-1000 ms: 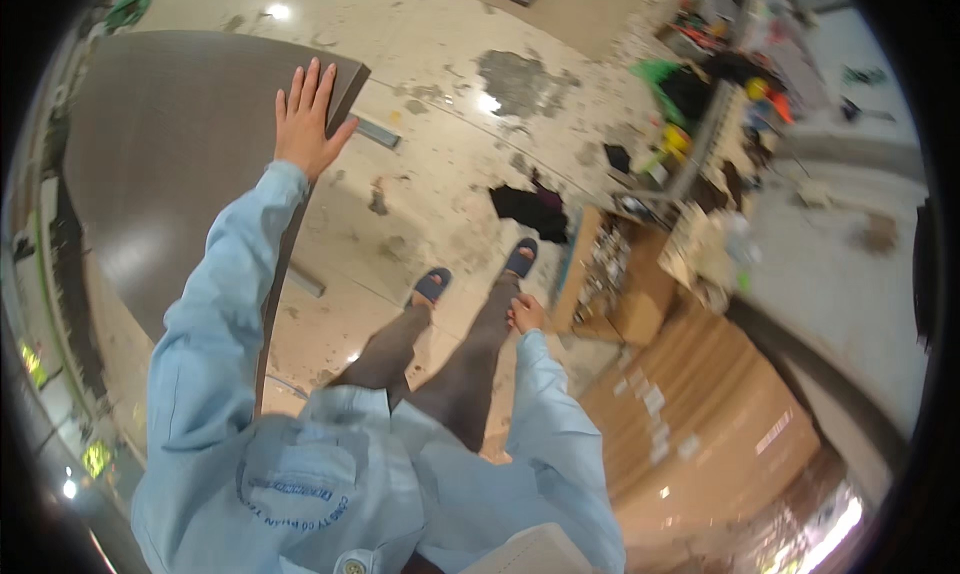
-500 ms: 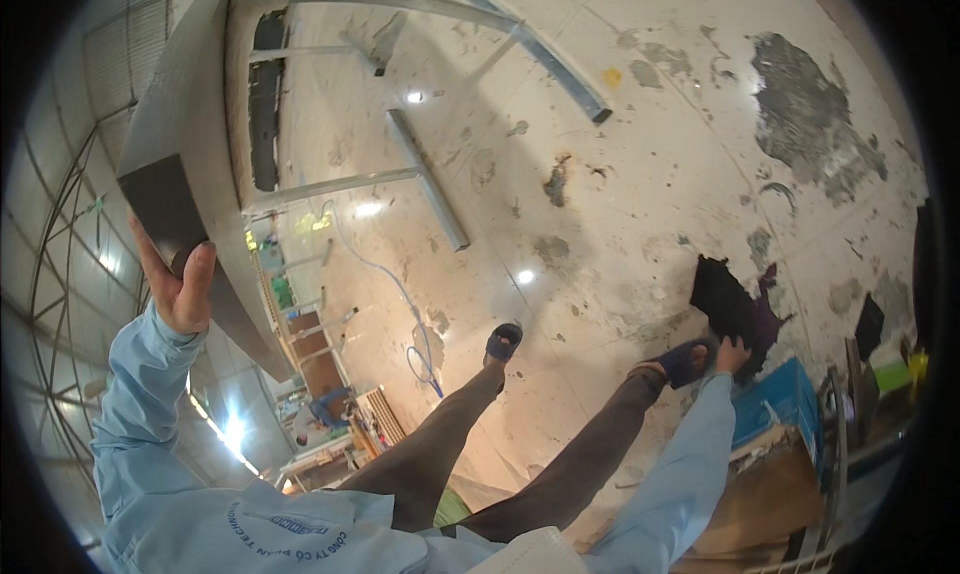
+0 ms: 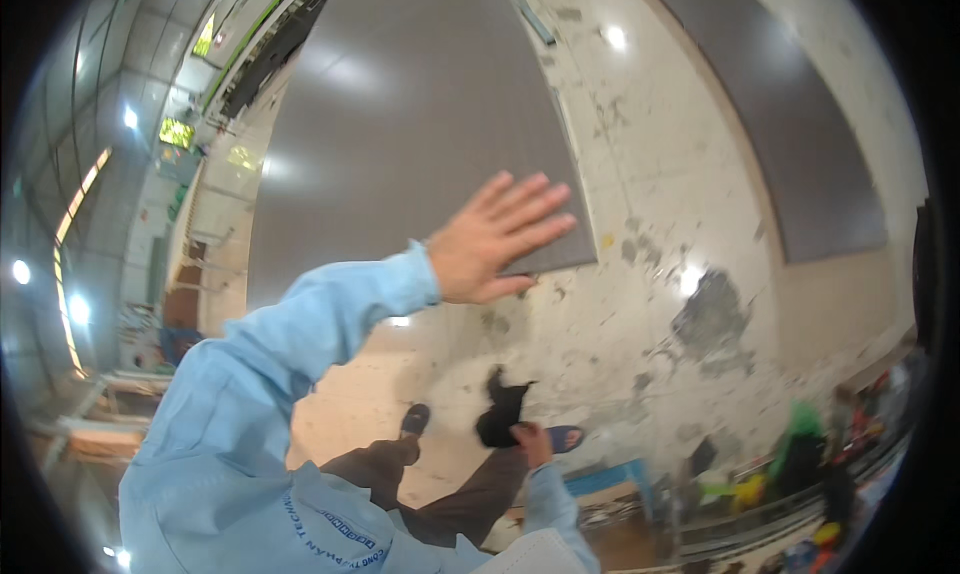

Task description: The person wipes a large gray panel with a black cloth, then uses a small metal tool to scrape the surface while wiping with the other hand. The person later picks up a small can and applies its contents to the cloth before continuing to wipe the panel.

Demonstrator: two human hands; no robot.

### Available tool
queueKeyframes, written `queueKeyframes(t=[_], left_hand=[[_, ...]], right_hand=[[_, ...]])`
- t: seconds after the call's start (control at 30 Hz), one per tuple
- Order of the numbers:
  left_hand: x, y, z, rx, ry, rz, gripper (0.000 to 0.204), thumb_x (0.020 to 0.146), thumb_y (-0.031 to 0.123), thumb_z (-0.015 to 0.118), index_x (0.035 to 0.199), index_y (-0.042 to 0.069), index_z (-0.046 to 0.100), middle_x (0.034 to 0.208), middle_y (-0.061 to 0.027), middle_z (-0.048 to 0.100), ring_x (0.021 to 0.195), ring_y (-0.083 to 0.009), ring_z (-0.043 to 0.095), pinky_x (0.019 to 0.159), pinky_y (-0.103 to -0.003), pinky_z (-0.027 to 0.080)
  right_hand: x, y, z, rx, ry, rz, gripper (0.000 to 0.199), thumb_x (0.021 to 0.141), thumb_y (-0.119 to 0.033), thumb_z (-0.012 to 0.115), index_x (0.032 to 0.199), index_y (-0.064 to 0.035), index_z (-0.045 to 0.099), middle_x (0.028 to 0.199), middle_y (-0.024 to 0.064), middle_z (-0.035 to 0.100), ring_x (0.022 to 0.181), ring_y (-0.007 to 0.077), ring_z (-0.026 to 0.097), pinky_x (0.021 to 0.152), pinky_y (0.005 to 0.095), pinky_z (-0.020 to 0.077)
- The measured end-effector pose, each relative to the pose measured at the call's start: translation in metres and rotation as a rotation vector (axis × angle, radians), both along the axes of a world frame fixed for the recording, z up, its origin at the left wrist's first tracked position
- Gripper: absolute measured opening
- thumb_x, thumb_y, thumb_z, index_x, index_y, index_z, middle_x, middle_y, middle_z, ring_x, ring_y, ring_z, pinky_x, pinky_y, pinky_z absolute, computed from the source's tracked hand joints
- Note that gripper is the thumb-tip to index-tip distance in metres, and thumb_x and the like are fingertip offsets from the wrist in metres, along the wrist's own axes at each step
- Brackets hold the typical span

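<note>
My left hand point(image 3: 500, 239) reaches forward with its fingers spread, holding nothing. It is in front of the near right corner of a large flat grey-brown panel point(image 3: 400, 124); whether it touches the panel, I cannot tell. Low down by my legs, my right hand point(image 3: 536, 444) is closed on a black cloth point(image 3: 504, 414), which hangs crumpled over the floor near my right foot.
A second long grey-brown panel point(image 3: 800, 134) is at the far right. Beside my right foot stands a blue-edged box point(image 3: 615, 479). Clutter with a green bag point(image 3: 803, 419) lines the lower right. The pale floor point(image 3: 640, 344) has dark worn patches.
The grey-brown panel, tilted up at the left with my left hand at its edge, now lies flat ahead. My left hand has come off it and moved right; the right still holds the cloth.
</note>
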State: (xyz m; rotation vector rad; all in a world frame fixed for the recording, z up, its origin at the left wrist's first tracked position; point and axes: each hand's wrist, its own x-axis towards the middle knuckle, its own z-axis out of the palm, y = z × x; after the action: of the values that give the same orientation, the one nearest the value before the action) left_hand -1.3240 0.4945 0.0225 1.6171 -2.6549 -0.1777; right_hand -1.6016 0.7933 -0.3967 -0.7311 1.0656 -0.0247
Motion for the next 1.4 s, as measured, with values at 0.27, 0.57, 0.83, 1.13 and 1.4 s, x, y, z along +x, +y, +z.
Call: queueKeyframes(t=[0.27,0.57,0.83,1.13,1.4], left_hand=[[-0.004,0.013,-0.031,-0.059,0.176,0.111,0.077,0.097,0.049,0.062,0.161,0.017,0.034,0.172,-0.0118,0.018,0.159,-0.0326,0.014,0.128,-0.056,0.009],[0.037,0.343,-0.002,0.665,1.441,0.484,0.058,0.105,0.045,0.058,0.137,-0.003,0.062,0.125,-0.0077,0.072,0.110,-0.0135,0.064,0.100,-0.030,0.049],[0.208,0.535,0.046,0.236,1.520,0.851,0.041,0.104,0.026,0.060,0.132,-0.004,0.057,0.120,-0.0125,0.070,0.108,-0.0194,0.064,0.095,-0.035,0.052],[0.398,0.642,0.001,-0.102,1.714,1.235,0.038,0.108,0.028,0.056,0.134,0.001,0.060,0.124,-0.0115,0.071,0.119,-0.0184,0.066,0.101,-0.032,0.051],[0.485,0.872,-0.220,0.336,0.983,2.225,0.036,0.093,0.038,0.063,0.111,0.009,0.074,0.104,-0.0129,0.077,0.093,-0.0292,0.073,0.084,-0.043,0.056]], right_hand=[[0.041,-0.070,0.293,-0.015,-0.485,0.385,0.025,0.095,-0.024,0.077,0.112,-0.0050,0.073,0.092,-0.0044,0.067,0.085,0.0053,0.059,0.071,0.0248,0.0491],[0.137,-0.039,0.526,-0.744,-0.235,-0.307,0.014,0.105,-0.014,0.058,0.112,-0.0030,0.063,0.108,0.0034,0.068,0.098,0.0103,0.062,0.088,0.0272,0.0502],[0.378,0.118,0.509,-0.851,-0.383,0.215,0.032,0.090,-0.008,0.075,0.119,-0.0003,0.062,0.109,0.0082,0.068,0.101,0.0205,0.063,0.093,0.0335,0.0501],[0.539,0.012,0.415,-1.777,0.317,0.423,0.043,0.087,-0.008,0.076,0.125,0.0005,0.057,0.121,0.0240,0.060,0.118,0.0448,0.055,0.100,0.0528,0.0447],[0.674,-0.070,0.359,-1.921,0.762,0.200,0.059,0.080,-0.013,0.084,0.130,-0.0053,0.053,0.128,0.0146,0.058,0.114,0.0397,0.059,0.091,0.0520,0.0498]])
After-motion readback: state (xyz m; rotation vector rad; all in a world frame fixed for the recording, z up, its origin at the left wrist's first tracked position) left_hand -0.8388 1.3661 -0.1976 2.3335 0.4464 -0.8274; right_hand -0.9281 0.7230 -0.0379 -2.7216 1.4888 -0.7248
